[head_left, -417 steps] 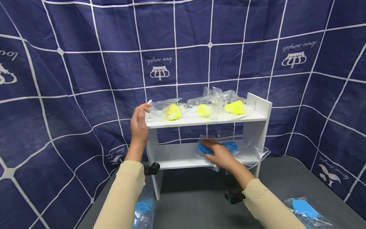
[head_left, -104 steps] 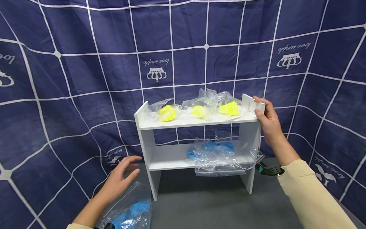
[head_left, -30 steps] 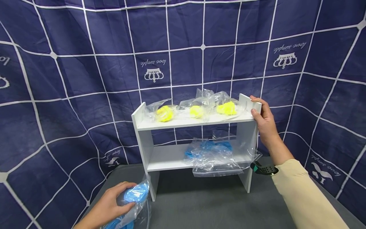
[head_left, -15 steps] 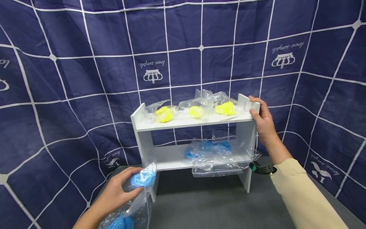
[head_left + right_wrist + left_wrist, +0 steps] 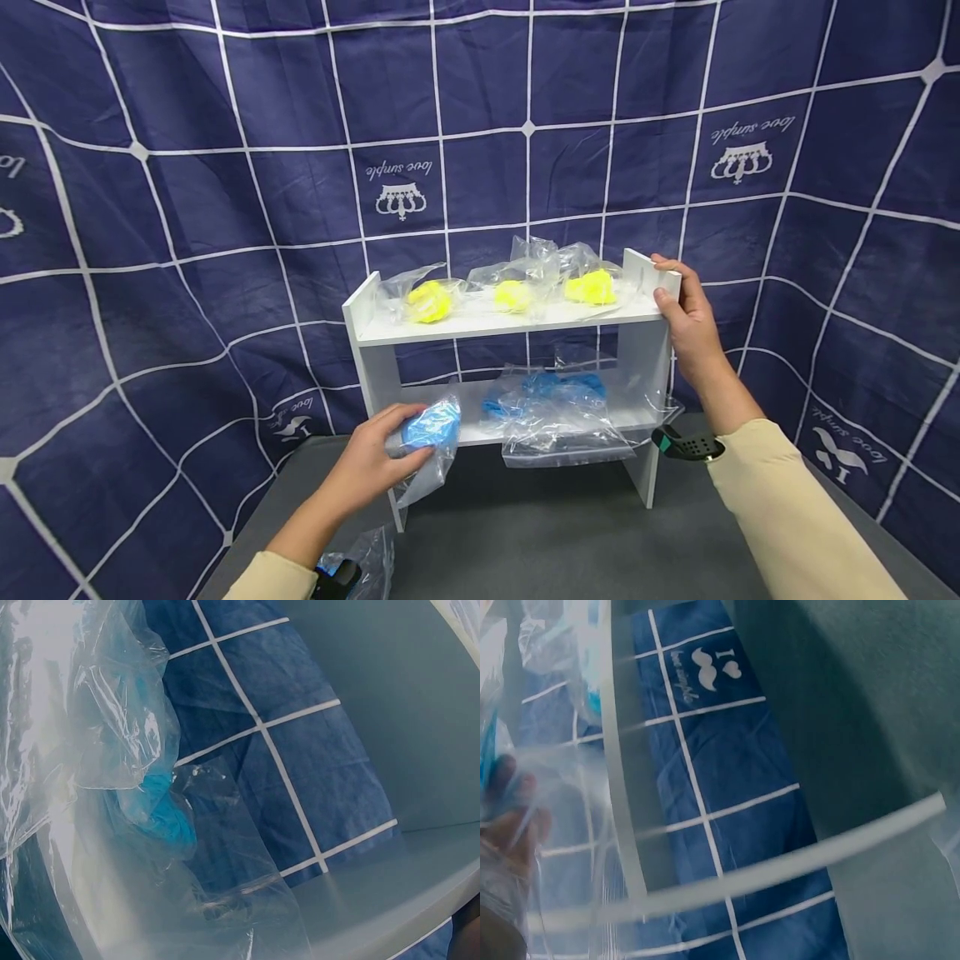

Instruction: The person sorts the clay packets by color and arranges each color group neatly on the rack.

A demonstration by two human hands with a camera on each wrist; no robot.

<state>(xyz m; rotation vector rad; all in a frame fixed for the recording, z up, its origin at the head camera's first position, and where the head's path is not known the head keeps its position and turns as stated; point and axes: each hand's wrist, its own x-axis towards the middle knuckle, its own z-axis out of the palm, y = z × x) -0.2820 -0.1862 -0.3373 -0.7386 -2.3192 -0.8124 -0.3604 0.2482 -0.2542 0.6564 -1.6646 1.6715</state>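
My left hand [image 5: 375,454] grips a clear plastic bag with a blue item [image 5: 433,425] inside, kind unclear. It holds this bag in front of the left part of the lower shelf [image 5: 427,393]. My right hand [image 5: 690,321] holds the top of the right side panel of the white shelf unit [image 5: 517,323]. Bagged blue items [image 5: 555,396] lie on the right part of the lower shelf, one bag drooping over its front edge. Along the top shelf lie bags with yellow contents: a left one [image 5: 430,302], a middle one [image 5: 513,296] and a right one [image 5: 592,287].
On the dark grey tabletop [image 5: 525,542] at lower left lies another clear bag [image 5: 367,558] with something blue, partly hidden by the left forearm. A navy curtain [image 5: 480,100] with white grid lines hangs behind and on both sides.
The right hand earlier worked on the lower shelf, then moved to the right panel and stayed. The left hand left the left panel, picked up a blue bag at lower left and carried it to the lower shelf.
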